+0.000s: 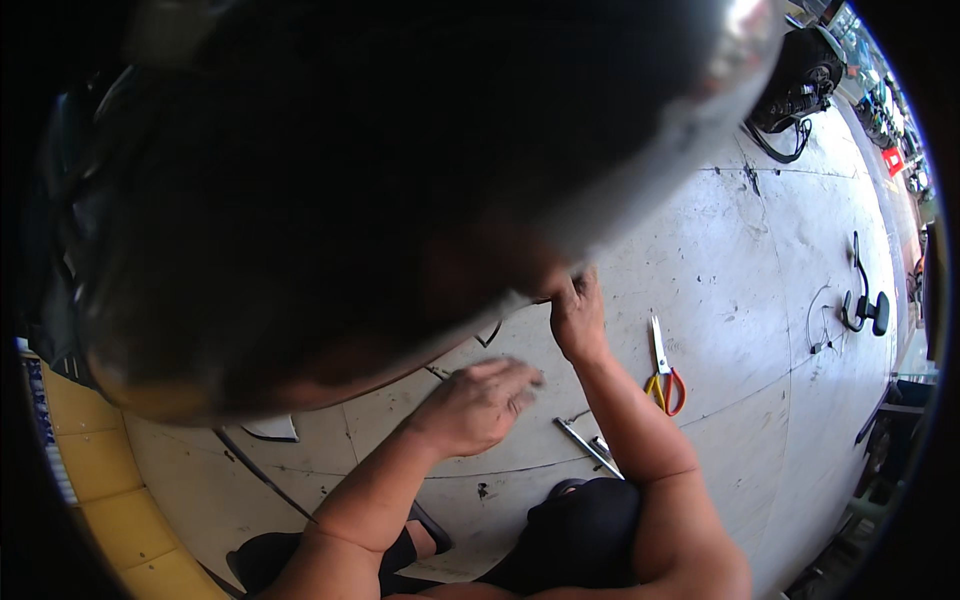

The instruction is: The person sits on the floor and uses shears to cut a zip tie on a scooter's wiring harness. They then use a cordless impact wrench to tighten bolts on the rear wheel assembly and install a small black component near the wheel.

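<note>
A large dark, glossy rounded body (380, 220) hangs close in front of me and covers much of the upper left; what it belongs to I cannot tell. My right hand (578, 312) is raised to its lower right edge. Its fingers are curled together there, and whatever they pinch is hidden behind the edge. Below that edge my left hand (478, 405) hovers over the floor with fingers stretched out and holding nothing. Scissors (662, 375) with red and yellow handles lie on the floor right of my right forearm. A thin metal tool (588, 446) rests between my arms.
Pale floor (740, 290) with seams and dark marks spreads around me. A black cable (265, 475) runs at the lower left, near yellow tiles (110, 470). Black parts with thin wires (865, 305) lie far right. A black bulky thing (800, 85) stands at the upper right.
</note>
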The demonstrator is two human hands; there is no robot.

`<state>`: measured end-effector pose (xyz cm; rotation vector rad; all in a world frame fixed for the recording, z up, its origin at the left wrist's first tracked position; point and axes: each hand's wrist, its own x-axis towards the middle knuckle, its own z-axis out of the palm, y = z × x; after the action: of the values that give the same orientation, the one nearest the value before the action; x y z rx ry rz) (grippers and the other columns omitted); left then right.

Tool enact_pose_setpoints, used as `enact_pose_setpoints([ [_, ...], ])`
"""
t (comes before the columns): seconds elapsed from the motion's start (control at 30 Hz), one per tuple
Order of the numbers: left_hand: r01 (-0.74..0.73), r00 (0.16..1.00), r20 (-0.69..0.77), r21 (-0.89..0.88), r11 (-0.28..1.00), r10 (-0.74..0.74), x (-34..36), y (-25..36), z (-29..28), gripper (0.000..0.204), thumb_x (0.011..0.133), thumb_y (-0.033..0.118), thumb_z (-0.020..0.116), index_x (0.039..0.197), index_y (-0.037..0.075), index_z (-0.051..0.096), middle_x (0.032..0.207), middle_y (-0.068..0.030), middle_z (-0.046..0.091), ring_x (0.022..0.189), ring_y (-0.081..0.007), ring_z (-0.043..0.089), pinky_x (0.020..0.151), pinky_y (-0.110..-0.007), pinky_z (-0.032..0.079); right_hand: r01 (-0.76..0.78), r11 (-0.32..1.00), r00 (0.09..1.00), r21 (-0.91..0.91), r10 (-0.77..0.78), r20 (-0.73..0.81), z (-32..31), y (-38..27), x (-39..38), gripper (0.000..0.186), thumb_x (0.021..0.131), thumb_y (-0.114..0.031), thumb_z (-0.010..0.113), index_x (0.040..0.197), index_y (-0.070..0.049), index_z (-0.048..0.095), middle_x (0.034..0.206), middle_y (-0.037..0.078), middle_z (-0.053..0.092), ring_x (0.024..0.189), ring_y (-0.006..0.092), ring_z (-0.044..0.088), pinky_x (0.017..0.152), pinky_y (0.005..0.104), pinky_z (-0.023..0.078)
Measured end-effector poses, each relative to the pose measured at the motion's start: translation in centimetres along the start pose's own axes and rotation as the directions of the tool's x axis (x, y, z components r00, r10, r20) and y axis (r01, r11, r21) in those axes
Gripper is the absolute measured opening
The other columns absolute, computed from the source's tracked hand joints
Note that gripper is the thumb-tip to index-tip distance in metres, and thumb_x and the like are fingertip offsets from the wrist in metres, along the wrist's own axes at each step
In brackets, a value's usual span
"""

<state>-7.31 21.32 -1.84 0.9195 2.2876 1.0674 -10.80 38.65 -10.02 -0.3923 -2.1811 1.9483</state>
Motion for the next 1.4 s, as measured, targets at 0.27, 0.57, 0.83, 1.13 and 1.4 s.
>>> enact_pose_setpoints([
  [0.27, 0.255, 0.961, -0.275, 0.809, 0.530, -0.043, 5.2, 1.8, -5.9, 0.024, 0.083, 0.010, 0.051, 0.102, 0.004, 0.064, 0.097, -0.0113, 0.066, 0.092, -0.0270, 0.064, 0.078, -0.041, 0.050, -0.141, 0.966, 0.977, 0.215, 0.100, 0.190, -0.4, -1.0, 0.7, 0.054, 0.089, -0.032, 0.060, 0.129, 0.003, 0.051, 0.113, 0.017, 0.063, 0.104, 0.0221, 0.057, 0.093, 0.0333, 0.043],
  [0.57, 0.321, 0.947, -0.246, 0.707, 0.630, -0.208, 7.5, -3.0, -6.2, 0.014, 0.082, 0.016, 0.057, 0.081, 0.007, 0.067, 0.083, -0.0111, 0.068, 0.082, -0.0312, 0.066, 0.073, -0.042, 0.051, -0.173, 0.967, 0.978, 0.188, 0.145, 0.152, 0.1, 0.8, 1.0, 0.067, 0.086, -0.042, 0.064, 0.130, 0.006, 0.048, 0.118, 0.023, 0.056, 0.112, 0.0286, 0.054, 0.096, 0.0366, 0.042],
  [0.83, 0.264, 0.963, -0.168, 0.738, 0.621, -0.210, 8.3, -1.5, -6.7, 0.013, 0.082, 0.013, 0.056, 0.082, 0.007, 0.068, 0.086, -0.0109, 0.069, 0.084, -0.0312, 0.066, 0.075, -0.042, 0.051, -0.001, 1.000, 0.994, -0.008, 0.002, 0.106, -0.1, 1.5, 1.5, 0.081, 0.081, -0.046, 0.070, 0.130, 0.014, 0.045, 0.102, 0.026, 0.062, 0.098, 0.0280, 0.061, 0.088, 0.0363, 0.047],
  [1.13, 0.140, 0.990, -0.129, 0.772, 0.620, -0.063, 8.1, -0.9, -6.8, 0.014, 0.080, 0.009, 0.053, 0.082, 0.009, 0.068, 0.089, -0.0092, 0.068, 0.086, -0.0310, 0.064, 0.075, -0.043, 0.052, -0.080, 0.997, 0.970, 0.014, 0.074, 0.230, -0.8, 1.0, 1.8, 0.086, 0.081, -0.051, 0.069, 0.132, 0.014, 0.043, 0.112, 0.029, 0.054, 0.108, 0.0366, 0.055, 0.095, 0.0393, 0.043],
  [1.4, 0.178, 0.983, -0.113, 0.790, 0.587, -0.145, 8.5, -0.2, -7.1, 0.014, 0.079, 0.009, 0.054, 0.083, 0.009, 0.068, 0.089, -0.0098, 0.068, 0.086, -0.0315, 0.064, 0.074, -0.042, 0.052, -0.062, 0.992, 0.972, -0.107, 0.084, 0.220, -0.9, 0.2, 1.4, 0.084, 0.083, -0.051, 0.066, 0.134, 0.012, 0.042, 0.114, 0.030, 0.053, 0.109, 0.0383, 0.054, 0.096, 0.0399, 0.043],
])
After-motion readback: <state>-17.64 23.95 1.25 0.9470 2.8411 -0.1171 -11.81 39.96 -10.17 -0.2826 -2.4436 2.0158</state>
